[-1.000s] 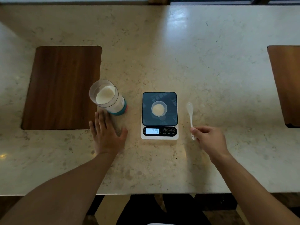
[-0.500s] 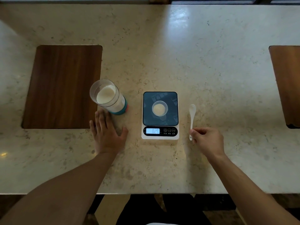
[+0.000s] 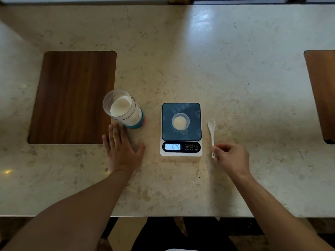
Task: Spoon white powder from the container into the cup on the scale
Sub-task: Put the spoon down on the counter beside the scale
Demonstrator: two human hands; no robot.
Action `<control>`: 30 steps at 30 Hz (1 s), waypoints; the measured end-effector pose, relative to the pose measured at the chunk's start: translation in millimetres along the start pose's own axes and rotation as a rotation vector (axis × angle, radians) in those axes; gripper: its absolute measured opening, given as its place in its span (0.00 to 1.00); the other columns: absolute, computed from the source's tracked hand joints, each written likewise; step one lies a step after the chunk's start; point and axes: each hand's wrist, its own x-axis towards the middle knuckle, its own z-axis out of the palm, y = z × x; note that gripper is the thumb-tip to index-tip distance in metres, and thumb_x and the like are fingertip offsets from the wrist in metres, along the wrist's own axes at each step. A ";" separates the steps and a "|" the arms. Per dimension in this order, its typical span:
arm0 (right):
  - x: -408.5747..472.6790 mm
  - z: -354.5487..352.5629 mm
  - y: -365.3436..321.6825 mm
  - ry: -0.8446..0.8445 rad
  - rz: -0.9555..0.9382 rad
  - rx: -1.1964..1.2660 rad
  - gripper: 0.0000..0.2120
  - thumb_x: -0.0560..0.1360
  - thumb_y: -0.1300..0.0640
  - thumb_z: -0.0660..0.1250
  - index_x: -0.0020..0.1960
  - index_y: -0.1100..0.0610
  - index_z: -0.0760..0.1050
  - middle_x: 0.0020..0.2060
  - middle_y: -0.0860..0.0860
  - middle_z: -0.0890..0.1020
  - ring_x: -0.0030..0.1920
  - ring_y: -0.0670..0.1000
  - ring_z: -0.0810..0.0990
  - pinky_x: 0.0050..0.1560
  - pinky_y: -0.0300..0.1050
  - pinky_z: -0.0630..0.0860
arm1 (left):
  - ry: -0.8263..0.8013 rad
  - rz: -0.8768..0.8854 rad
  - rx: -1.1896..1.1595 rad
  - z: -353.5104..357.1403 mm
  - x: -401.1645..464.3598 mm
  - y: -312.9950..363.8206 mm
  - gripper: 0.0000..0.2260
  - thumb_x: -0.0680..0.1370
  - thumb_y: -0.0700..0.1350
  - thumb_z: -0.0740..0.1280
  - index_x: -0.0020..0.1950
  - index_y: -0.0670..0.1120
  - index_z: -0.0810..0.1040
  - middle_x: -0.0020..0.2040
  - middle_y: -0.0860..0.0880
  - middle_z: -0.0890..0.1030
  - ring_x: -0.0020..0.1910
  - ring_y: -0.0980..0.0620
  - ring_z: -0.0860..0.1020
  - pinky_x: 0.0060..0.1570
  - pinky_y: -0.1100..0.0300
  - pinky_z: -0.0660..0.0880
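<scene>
A clear container (image 3: pixel 125 109) with a teal base holds white powder and stands left of the scale (image 3: pixel 181 129). On the scale's dark platform sits a small clear cup (image 3: pixel 180 121) with some white powder in it; the display reads 029. A white spoon (image 3: pixel 212 133) lies on the counter right of the scale, bowl pointing away. My right hand (image 3: pixel 231 158) pinches the near end of its handle. My left hand (image 3: pixel 121 149) rests flat on the counter, fingers apart, just in front of the container.
A dark wooden inlay (image 3: pixel 72 96) lies in the marble counter (image 3: pixel 235 69) left of the container. Another wooden inlay (image 3: pixel 322 91) sits at the far right edge. The counter's front edge runs just below my forearms.
The spoon went from slightly raised and angled to lying flat on the counter beside the scale. My right hand shifted a little with it. The left hand stayed put.
</scene>
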 end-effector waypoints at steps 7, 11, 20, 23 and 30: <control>1.1 1.3 -1.7 -0.002 0.001 -0.053 0.03 0.74 0.55 0.73 0.46 0.51 0.86 0.35 0.42 0.85 0.35 0.41 0.83 0.42 0.40 0.81 | -0.004 -0.007 0.001 1.4 0.5 -1.1 0.42 0.76 0.65 0.55 0.82 0.40 0.52 0.82 0.40 0.54 0.82 0.44 0.49 0.79 0.42 0.45; 2.3 0.8 -2.9 -0.019 0.040 -0.052 0.03 0.75 0.54 0.73 0.46 0.52 0.86 0.37 0.43 0.85 0.38 0.44 0.84 0.43 0.43 0.82 | -0.002 -0.013 -0.005 3.8 1.8 -1.8 0.42 0.76 0.65 0.55 0.81 0.41 0.52 0.82 0.40 0.54 0.82 0.44 0.49 0.79 0.41 0.45; -0.8 0.7 -5.3 -0.004 0.070 -0.034 0.04 0.74 0.55 0.72 0.41 0.50 0.85 0.31 0.44 0.85 0.31 0.42 0.84 0.39 0.43 0.83 | -0.009 -0.011 -0.002 2.9 0.8 -1.5 0.42 0.76 0.66 0.54 0.82 0.41 0.51 0.82 0.40 0.54 0.82 0.44 0.48 0.79 0.41 0.45; -1.4 1.5 -6.5 -0.001 0.079 -0.024 0.07 0.74 0.55 0.72 0.37 0.50 0.84 0.27 0.44 0.84 0.29 0.42 0.83 0.36 0.45 0.83 | -0.012 -0.014 0.006 2.1 0.6 -1.5 0.42 0.76 0.66 0.54 0.82 0.40 0.52 0.82 0.40 0.54 0.82 0.44 0.48 0.79 0.42 0.45; -1.5 1.0 -7.6 -0.010 0.071 -0.060 0.09 0.74 0.55 0.72 0.35 0.51 0.83 0.26 0.45 0.83 0.27 0.43 0.82 0.32 0.43 0.81 | -0.008 -0.013 0.010 5.3 1.2 -3.7 0.42 0.76 0.66 0.56 0.82 0.41 0.51 0.82 0.41 0.53 0.82 0.44 0.48 0.79 0.42 0.44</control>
